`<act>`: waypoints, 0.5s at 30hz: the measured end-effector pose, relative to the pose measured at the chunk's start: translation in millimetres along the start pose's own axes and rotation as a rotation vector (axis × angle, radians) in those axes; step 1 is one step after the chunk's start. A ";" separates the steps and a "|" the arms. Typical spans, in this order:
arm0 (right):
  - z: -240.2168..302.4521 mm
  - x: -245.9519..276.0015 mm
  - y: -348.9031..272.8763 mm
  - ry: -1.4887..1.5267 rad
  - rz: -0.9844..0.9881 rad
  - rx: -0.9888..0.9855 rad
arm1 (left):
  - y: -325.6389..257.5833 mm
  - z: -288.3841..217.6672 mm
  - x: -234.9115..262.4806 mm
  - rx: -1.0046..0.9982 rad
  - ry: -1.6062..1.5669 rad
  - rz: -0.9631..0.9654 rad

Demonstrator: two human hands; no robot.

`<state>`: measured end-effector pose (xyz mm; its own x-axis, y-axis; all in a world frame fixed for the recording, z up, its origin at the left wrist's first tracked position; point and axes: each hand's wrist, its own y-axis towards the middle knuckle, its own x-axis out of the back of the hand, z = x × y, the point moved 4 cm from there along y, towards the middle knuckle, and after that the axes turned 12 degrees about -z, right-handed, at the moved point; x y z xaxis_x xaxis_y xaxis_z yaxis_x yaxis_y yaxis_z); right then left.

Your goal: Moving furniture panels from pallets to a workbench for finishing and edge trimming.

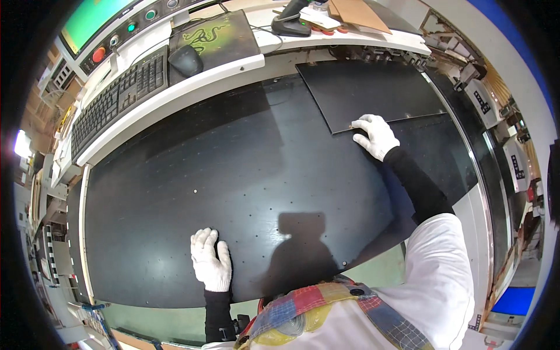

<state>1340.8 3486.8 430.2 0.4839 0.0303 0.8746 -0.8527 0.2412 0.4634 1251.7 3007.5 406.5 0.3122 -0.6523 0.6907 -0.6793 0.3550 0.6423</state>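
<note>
The dark panel (373,90) lies at the far right of the black worktable (146,233), its near edge met by the right hand (376,139), thumb and fingers parted; whether they pinch it I cannot tell. The left hand (211,261), empty, rests loosely extended at the near side, well apart. Contact near one corner alone could let the panel swivel under a push, and its right end might scrape the metal rail (468,149).
</note>
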 end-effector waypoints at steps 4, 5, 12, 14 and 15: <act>4.9 0.0 7.7 0.005 0.050 -0.007 | -4.0 -11.5 -3.7 0.010 0.074 -0.027; 2.8 -2.0 7.9 0.014 0.037 0.011 | -4.9 -15.1 -2.2 0.015 0.090 -0.039; 19.7 -12.6 18.5 0.155 0.108 0.133 | -38.9 -40.7 28.1 0.045 0.079 -0.013; 39.1 -13.8 12.9 0.212 0.152 0.180 | -54.2 -49.1 40.3 0.100 0.074 -0.003; 56.8 -13.4 8.1 0.241 0.152 0.193 | -61.8 -52.4 45.9 0.124 0.070 -0.005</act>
<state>1316.2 3433.3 430.3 0.3612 0.2861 0.8875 -0.9291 0.0287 0.3688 1342.8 2990.7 415.9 0.3587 -0.6041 0.7116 -0.7529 0.2634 0.6031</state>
